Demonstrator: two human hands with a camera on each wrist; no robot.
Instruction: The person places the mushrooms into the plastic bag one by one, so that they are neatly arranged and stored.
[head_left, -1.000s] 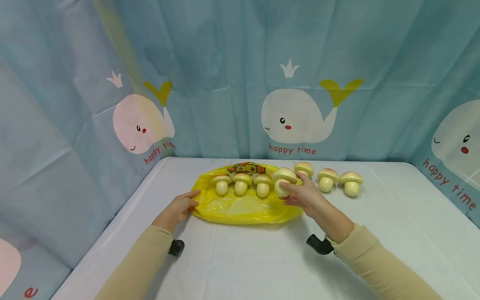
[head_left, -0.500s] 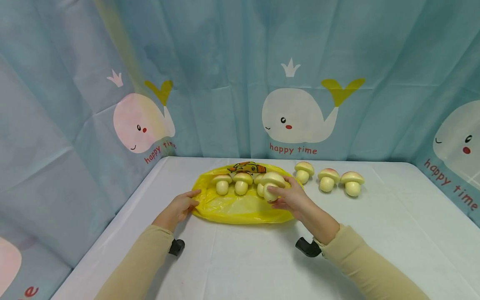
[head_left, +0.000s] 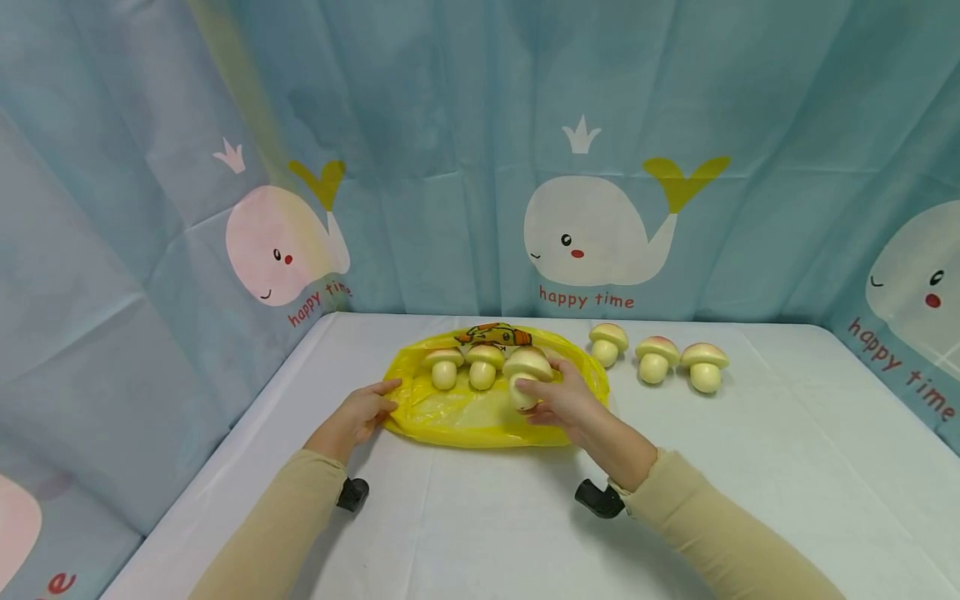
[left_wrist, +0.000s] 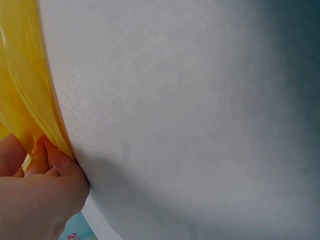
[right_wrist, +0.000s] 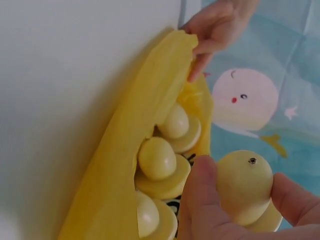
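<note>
A yellow plastic bag (head_left: 480, 437) lies spread on the white table with its mouth wide, a cartoon print along its far side. My left hand (head_left: 358, 415) pinches the bag's left edge; the left wrist view shows its fingertips in the gathered plastic. Between thumb and fingers of my right hand (head_left: 570, 402) is a toy mushroom (head_left: 527, 367), held upright over the bag's right half. Two mushrooms (head_left: 445, 375) (head_left: 482, 371) stand inside, and a third mushroom (right_wrist: 149, 215), seen in the right wrist view, is hidden behind the held one in the head view.
On the table right of the bag stand three more toy mushrooms (head_left: 607, 345) (head_left: 655, 360) (head_left: 704, 367). A blue curtain (head_left: 450, 233) with whale prints hangs behind and beside the white table (head_left: 480, 517). Black wrist mounts (head_left: 600, 498) stick out under both sleeves.
My right hand has carried the mushroom leftward and slightly down, from the bag's right rim to over its inside. The left hand has stayed at the bag's edge.
</note>
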